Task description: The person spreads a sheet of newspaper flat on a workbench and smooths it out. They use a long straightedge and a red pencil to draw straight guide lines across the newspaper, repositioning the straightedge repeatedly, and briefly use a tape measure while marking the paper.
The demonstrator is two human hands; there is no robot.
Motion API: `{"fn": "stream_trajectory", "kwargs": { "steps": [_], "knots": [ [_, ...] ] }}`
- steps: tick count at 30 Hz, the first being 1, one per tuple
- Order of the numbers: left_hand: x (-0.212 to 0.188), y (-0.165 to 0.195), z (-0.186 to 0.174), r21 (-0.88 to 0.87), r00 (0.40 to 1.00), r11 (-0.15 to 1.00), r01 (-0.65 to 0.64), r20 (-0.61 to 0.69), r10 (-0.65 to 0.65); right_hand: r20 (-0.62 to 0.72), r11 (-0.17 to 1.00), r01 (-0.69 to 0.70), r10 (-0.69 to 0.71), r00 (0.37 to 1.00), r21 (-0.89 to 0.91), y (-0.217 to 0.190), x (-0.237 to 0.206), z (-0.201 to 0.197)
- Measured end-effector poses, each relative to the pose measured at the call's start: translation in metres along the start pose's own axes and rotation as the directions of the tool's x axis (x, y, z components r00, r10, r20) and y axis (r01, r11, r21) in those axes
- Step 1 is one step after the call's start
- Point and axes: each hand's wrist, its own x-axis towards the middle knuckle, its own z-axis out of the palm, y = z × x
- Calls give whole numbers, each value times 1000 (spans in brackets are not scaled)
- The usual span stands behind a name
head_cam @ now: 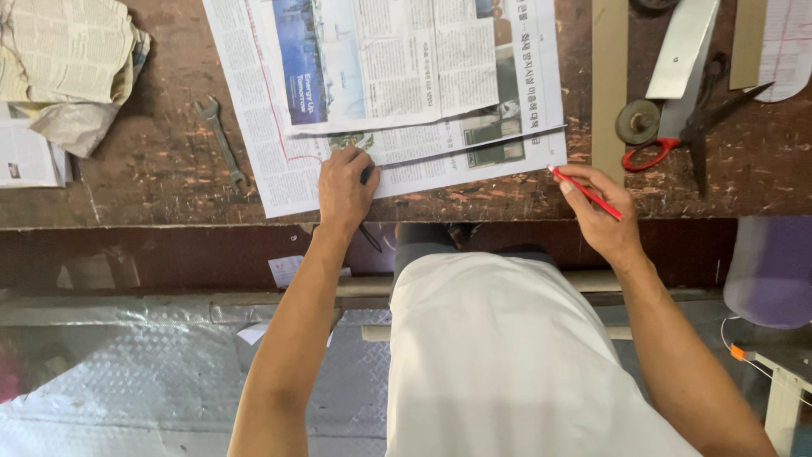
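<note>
My left hand (345,188): fingers together, flat on newspaper (406,165), perhaps covering something dark | My right hand (602,216): fingers clamped on red pencil (585,193), tip at the paper's corner | Scissors (689,135) beyond on tabletop (152,178).

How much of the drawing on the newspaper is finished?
A red line already runs down and across the newspaper. The left hand presses the sheets flat; the right hand holds a red pencil, its tip at the paper's right corner. The scissors lie untouched on the table, so nothing looks cut yet.
</note>
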Motion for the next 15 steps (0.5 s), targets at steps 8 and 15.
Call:
{"fn": "stream_trajectory", "kwargs": {
  "steps": [8,15],
  "knots": [
    [1,-7,3,-9,1000,1000,-12,17,12,125,977,163,-146,981,-135,-9,32,38],
    [3,-13,6,-22,999,1000,17,34,-16,129,958,226,-205,970,-176,-8,47,47]
  ]
}}
